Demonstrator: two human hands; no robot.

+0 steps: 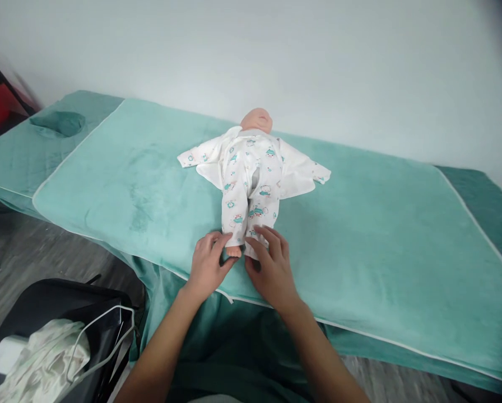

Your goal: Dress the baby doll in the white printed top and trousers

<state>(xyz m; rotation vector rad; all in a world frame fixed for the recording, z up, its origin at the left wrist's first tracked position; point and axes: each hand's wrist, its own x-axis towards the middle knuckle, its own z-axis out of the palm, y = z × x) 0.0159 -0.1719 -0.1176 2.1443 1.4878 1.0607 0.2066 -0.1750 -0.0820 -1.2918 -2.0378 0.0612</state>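
Note:
A baby doll (257,120) lies on its back on the green-covered bed, its head toward the wall. It wears white printed trousers (234,210) and a white printed shirt (299,170) spread open to both sides, sleeves outstretched. My left hand (207,263) is at the cuff on the left of the picture, thumb and fingers apart around the bare foot (233,251). Over the other cuff is my right hand (274,266), its fingers spread and resting on the fabric. The foot on that side is hidden.
The green bed cover (381,224) runs along a white wall (318,67). At lower left, a black chair (57,294) holds a crumpled printed cloth (51,358), a white object (7,354) and a white hanger-like loop (103,364). A face-hole cushion (60,123) is at the bed's left end.

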